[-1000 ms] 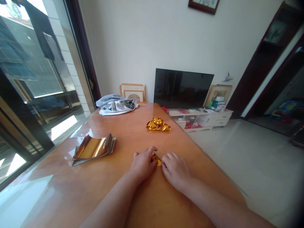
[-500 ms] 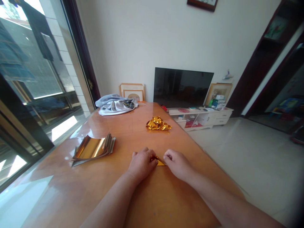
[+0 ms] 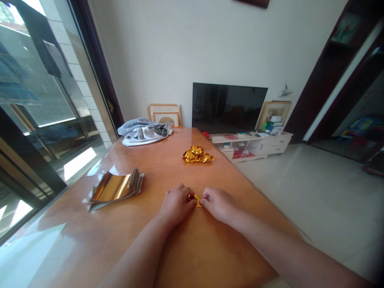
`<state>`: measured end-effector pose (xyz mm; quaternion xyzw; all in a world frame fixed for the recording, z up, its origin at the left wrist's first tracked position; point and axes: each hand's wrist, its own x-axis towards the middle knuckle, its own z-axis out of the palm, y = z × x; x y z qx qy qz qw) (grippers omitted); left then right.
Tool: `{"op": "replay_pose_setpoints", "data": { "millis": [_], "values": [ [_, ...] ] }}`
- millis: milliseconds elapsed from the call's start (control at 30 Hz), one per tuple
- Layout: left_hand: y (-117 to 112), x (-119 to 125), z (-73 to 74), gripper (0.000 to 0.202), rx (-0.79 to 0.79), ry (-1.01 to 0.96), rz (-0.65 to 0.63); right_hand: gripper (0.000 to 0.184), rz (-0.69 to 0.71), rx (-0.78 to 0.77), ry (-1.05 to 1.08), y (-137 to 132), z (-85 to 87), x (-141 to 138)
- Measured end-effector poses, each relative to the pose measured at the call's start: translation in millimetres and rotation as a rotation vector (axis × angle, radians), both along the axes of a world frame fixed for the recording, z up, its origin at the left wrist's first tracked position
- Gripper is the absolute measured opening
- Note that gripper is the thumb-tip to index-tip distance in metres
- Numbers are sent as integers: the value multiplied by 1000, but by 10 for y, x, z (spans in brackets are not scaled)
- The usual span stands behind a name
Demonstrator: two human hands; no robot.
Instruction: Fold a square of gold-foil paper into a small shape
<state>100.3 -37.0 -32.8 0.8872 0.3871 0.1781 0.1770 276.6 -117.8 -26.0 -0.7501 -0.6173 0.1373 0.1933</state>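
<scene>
Left hand [image 3: 177, 205] and right hand [image 3: 217, 205] pinch a folded gold foil scrap [image 3: 197, 201] between them. A stack of foil sheets [image 3: 115, 188] lies nearby, a crumpled foil wad [image 3: 198, 154] beyond.

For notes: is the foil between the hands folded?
Folded: the small gold foil piece forms a wedge between left hand and right hand.

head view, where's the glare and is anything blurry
In the head view, the window burns out to white at upper left, the table carries pale glare at lower left, and the foil stack shines hard. Wide-angle distortion leans the wall. The left hand, right hand and foil piece show no heavy blur.
</scene>
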Motion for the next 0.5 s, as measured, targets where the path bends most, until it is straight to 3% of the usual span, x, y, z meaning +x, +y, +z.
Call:
{"op": "replay_pose_setpoints", "data": {
  "millis": [267,500],
  "values": [
    [118,-5,-60,37,4,22,278,11,28,102,-42,-45,-93,-45],
    [67,61,-30,42,51,55,179,10,62,147,-27,-44,-126,-19]
  ]
}}
